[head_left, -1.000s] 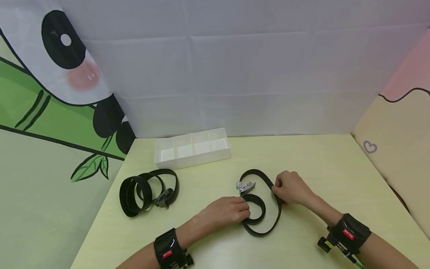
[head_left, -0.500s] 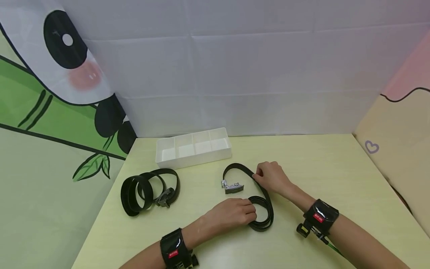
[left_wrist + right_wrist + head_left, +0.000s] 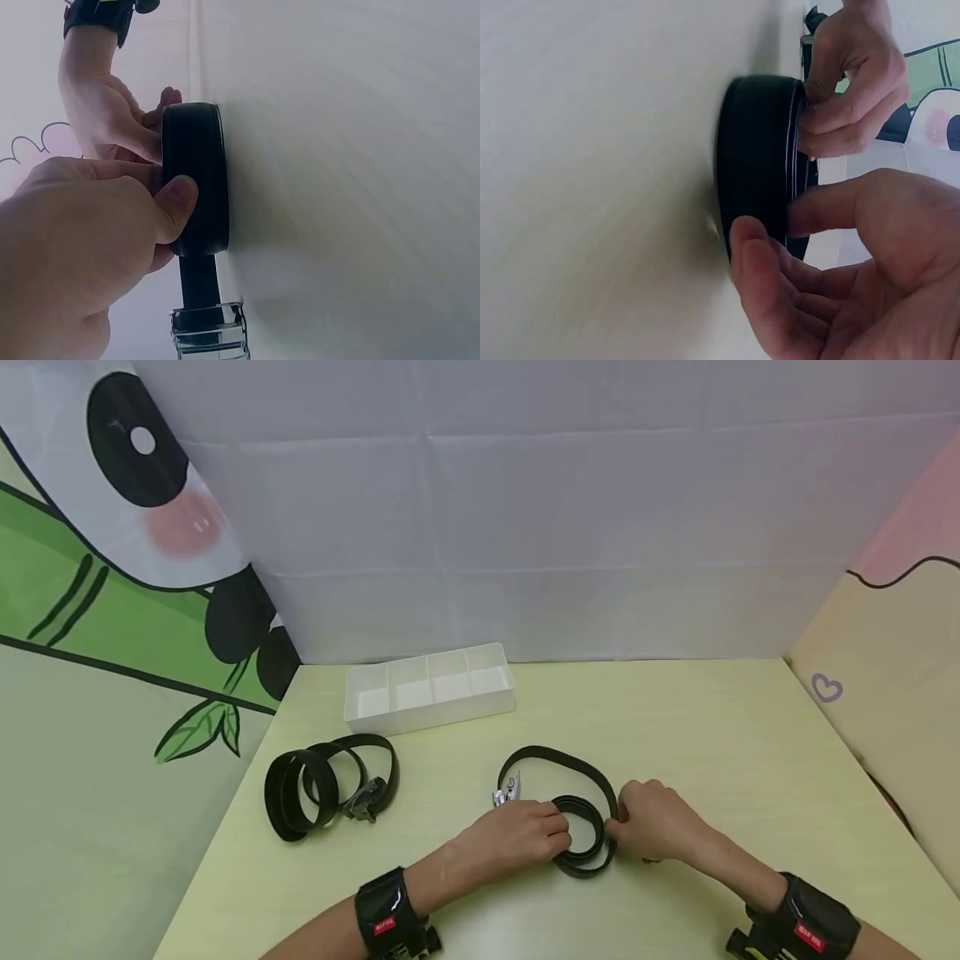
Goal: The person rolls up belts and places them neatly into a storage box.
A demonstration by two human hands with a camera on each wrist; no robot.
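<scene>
A black belt (image 3: 592, 774) stands on edge on the table, partly rolled into a coil with a loose loop around it. Its silver buckle (image 3: 507, 792) sits at the loop's left end, beyond my left hand (image 3: 517, 835). That hand pinches the coil's left side, its thumb (image 3: 178, 201) lying across the strap in the left wrist view. On the opposite side, my right hand (image 3: 660, 822) pinches the outer strap where it runs close to the coil. In the right wrist view its thumb and fingers (image 3: 754, 259) lie on either side of the strap.
Another black belt (image 3: 283, 797), loosely coiled with a dark buckle (image 3: 363, 800), stands on the left of the table. Behind it, near the back wall, is a white divided tray (image 3: 435, 716). The pale wooden tabletop (image 3: 712, 718) stretches to the right.
The outer loop has drawn in closer to the coil. My right hand slid along the strap, up and left, then down toward the coil's right side. The buckle has shifted left and turned.
</scene>
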